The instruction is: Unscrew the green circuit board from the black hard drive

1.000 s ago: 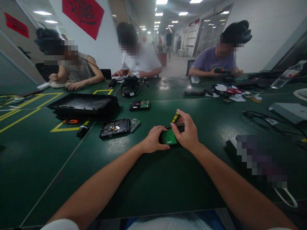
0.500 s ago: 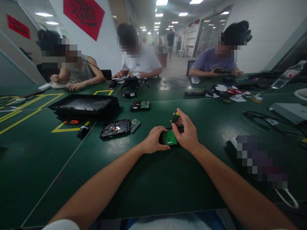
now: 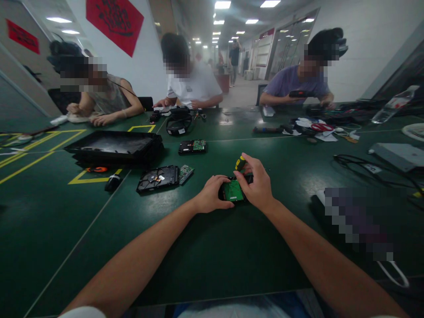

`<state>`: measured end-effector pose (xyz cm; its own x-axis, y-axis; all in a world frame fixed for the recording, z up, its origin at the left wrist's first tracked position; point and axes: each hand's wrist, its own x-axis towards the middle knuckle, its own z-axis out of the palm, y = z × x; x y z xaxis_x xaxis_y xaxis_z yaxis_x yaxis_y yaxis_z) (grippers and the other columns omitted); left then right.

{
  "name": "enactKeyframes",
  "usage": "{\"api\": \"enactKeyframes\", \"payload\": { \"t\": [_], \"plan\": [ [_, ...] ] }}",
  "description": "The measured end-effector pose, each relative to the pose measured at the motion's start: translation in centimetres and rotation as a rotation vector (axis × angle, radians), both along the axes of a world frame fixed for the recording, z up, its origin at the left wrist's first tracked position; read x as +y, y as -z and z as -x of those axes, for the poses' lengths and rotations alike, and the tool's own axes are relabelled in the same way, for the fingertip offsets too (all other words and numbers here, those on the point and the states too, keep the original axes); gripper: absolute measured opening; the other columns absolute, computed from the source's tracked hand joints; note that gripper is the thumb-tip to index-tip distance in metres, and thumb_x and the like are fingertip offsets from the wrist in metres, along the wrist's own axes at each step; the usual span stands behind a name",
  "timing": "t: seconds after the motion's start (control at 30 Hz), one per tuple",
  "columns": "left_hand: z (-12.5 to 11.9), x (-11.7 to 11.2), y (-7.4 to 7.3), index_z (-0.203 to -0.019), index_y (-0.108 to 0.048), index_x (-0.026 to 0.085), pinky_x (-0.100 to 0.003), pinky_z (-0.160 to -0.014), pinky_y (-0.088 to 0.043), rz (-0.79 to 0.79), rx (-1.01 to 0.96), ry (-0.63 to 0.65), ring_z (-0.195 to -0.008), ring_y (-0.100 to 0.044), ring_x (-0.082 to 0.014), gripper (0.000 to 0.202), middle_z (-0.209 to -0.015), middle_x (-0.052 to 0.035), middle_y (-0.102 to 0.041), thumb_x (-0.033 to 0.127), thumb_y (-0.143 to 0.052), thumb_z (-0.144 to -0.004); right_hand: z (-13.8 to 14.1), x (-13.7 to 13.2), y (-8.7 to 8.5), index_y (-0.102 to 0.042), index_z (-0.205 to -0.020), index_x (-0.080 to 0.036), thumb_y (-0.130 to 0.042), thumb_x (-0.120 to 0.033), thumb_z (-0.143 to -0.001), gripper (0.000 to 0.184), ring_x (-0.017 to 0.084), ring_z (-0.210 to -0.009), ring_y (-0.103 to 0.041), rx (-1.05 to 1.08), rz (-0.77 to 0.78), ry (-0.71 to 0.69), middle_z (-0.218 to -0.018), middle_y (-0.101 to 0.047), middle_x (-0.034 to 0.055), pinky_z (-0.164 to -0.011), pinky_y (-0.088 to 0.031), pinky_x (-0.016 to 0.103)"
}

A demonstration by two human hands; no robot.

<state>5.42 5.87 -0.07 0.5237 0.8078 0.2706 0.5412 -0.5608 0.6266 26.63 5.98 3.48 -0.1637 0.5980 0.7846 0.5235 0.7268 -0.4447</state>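
Note:
A black hard drive with a green circuit board facing up lies on the green table in front of me. My left hand is closed on its left edge and steadies it. My right hand pinches a screwdriver with a yellow and black handle, held nearly upright over the drive's board. The tip is hidden behind my fingers.
An opened hard drive with a loose green board beside it lies to the left, another drive farther back. A black tray sits at the left. Cables and a grey box lie at the right. Three people work across the table.
The screwdriver handle has tilted slightly and my right fingers have shifted on it. The drive and my left hand stay in place.

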Motion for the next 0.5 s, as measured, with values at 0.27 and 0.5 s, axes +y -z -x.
{"api": "enactKeyframes", "payload": {
  "t": [0.27, 0.5],
  "plan": [
    [-0.11, -0.29, -0.31, -0.133, -0.056, 0.022, -0.061, -0.121, -0.033, 0.024, -0.016, -0.006, -0.135, -0.052, -0.0372, 0.079, -0.141, -0.0152, -0.057, 0.047, -0.091, -0.066, 0.05, 0.11, 0.48, -0.033, -0.157, -0.034, -0.06, -0.027, -0.099, 0.065, 0.024, -0.103, -0.071, 0.046, 0.095, -0.078, -0.136, -0.063, 0.01, -0.096, -0.062, 0.05],
    [-0.03, -0.16, -0.23, -0.133, -0.057, 0.023, -0.059, -0.119, -0.037, 0.019, -0.013, -0.008, -0.134, -0.053, -0.0372, 0.081, -0.142, -0.0144, -0.056, 0.048, -0.092, -0.065, -0.04, 0.27, 0.36, -0.04, -0.154, -0.035, -0.064, -0.031, -0.097, 0.062, 0.025, -0.099, -0.07, 0.043, 0.097, -0.063, -0.132, -0.063, 0.009, -0.093, -0.063, 0.051]
  ]
}}
